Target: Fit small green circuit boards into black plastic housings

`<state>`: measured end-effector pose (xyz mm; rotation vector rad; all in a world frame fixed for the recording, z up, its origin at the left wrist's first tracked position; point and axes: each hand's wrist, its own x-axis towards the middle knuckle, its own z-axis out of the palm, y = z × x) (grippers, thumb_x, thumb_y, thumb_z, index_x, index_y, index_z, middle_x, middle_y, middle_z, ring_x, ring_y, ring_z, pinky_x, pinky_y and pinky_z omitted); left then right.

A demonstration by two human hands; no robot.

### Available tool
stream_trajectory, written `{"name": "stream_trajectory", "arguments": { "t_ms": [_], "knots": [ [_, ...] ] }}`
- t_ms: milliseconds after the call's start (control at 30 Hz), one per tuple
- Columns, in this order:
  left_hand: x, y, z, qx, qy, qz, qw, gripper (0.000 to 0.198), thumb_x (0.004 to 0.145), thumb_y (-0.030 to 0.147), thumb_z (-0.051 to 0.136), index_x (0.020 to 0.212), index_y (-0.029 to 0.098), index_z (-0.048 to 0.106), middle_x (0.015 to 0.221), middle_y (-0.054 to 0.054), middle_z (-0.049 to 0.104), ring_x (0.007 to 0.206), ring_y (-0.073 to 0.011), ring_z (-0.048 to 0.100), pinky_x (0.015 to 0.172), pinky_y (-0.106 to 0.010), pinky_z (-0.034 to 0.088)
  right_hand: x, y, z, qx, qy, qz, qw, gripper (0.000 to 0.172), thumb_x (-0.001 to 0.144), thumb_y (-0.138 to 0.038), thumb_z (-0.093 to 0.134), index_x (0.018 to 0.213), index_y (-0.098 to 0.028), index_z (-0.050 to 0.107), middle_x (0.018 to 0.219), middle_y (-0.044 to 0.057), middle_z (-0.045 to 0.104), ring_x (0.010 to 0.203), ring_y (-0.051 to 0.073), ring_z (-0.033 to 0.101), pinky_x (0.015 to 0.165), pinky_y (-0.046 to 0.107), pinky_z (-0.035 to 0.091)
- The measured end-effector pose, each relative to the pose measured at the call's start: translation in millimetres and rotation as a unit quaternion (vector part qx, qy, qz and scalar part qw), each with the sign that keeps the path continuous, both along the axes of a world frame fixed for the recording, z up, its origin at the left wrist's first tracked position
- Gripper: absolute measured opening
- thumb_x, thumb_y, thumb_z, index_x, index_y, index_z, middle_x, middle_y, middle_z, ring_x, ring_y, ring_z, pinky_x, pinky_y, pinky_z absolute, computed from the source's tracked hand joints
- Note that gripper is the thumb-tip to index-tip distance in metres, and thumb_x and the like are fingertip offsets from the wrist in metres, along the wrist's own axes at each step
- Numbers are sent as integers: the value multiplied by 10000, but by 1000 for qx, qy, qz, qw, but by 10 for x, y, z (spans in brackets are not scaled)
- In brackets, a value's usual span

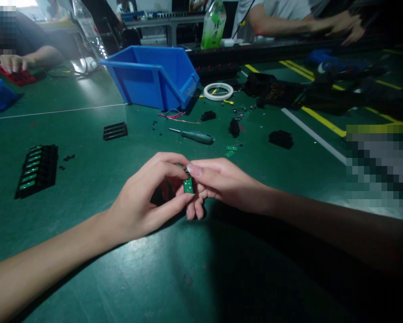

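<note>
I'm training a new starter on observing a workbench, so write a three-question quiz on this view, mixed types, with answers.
1. Fill in: the left hand and the right hand meet around a small green ____.

2. True or false: the screwdriver lies on the table with its shaft pointing toward the picture's left.

3. Multiple choice: which of these lies just right of the blue bin in the picture?
A. the black rack with green strips
B. the white ring
C. the slotted black piece

Key: 1. circuit board; 2. true; 3. B.
</note>
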<state>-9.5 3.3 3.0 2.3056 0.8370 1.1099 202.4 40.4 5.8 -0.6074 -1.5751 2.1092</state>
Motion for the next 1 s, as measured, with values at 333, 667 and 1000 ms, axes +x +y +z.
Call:
{"name": "stream_trajectory", "arguments": {
  "t_ms": [333, 667, 1000],
  "knots": [
    [-7, 14, 14, 28, 27, 9, 999, 281, 885, 152, 754, 1124, 182, 609, 1253, -128, 637, 997, -183, 676, 749, -271, 617, 5, -12, 16, 9, -17, 10, 1000, 314, 865, -357, 774, 1026, -132, 625, 787, 42, 729, 687, 163, 721, 647, 262, 583],
    [-10, 16, 19, 49, 45, 21, 998, 244, 881, 188, 764, 1080, 180, 623, 1210, -114, 652, 1034, -198, 679, 765, -289, 590, -19, -29, 13, 7, -27, 0, 1000, 249, 881, -307, 765, 995, -135, 626, 756, 21, 715, 676, 148, 715, 628, 241, 580],
    [5, 17, 10, 42, 42, 20, 998, 242, 886, 215, 768, 1082, 201, 627, 1206, -110, 655, 1024, -204, 682, 782, -313, 594, -12, -39, 22, 19, -26, 4, 999, 268, 928, -355, 724, 1012, -126, 610, 816, 36, 697, 729, 158, 722, 644, 248, 589]
  ]
}}
